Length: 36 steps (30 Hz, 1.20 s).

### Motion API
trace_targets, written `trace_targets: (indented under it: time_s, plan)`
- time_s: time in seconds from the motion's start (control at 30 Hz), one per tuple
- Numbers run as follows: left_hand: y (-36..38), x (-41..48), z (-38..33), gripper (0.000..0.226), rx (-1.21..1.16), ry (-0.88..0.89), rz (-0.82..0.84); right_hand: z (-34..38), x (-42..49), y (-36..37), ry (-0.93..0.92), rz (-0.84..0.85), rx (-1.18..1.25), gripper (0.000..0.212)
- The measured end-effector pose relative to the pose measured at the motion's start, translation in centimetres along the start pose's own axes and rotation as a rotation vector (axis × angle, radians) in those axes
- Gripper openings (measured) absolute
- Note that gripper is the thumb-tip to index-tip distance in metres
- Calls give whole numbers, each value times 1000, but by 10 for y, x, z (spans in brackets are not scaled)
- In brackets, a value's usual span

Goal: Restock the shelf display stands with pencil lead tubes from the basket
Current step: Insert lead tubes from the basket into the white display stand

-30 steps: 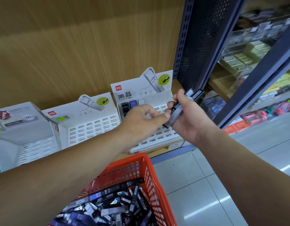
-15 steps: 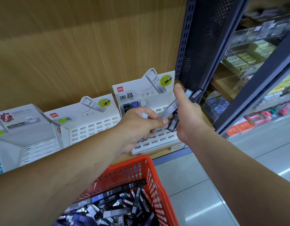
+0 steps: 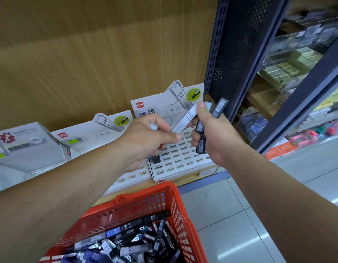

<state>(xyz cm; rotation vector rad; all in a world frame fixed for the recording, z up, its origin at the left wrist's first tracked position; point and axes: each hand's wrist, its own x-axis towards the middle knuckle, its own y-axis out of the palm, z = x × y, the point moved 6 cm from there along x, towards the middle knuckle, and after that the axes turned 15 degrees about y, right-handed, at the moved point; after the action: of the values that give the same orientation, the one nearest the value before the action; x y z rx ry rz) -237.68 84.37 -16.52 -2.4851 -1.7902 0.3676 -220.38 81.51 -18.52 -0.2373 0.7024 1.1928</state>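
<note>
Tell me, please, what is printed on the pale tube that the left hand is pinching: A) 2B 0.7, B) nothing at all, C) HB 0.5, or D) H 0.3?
C: the pale tube pinched by the left hand plainly reads HB 0.5, while the right hand grips several dark tubes.

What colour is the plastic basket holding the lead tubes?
The plastic basket is orange-red; the head view shows it.
</note>
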Motion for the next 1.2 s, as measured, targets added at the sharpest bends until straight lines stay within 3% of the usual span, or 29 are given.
trace_targets:
  time_s: [0.23, 0.37, 0.53, 0.73, 1.2]
  plan:
    - [4, 12, -21, 29, 193, 229, 81, -2, -3, 13, -57, 45, -170, 35]
    - [3, 16, -31, 48, 378, 386, 152, -1, -3, 11, -52, 17, -144, 40]
    - [-11, 32, -36, 15, 429, 519, -2, -13, 6, -7, -26, -105, -217, 46]
    - [-15, 36, -5, 11, 507, 501, 3, -38, 9, -18, 119, -102, -293, 51]
    - [-18, 39, -2, 11, 646, 521, -106, -46, 10, -22, 117, -51, -315, 48]
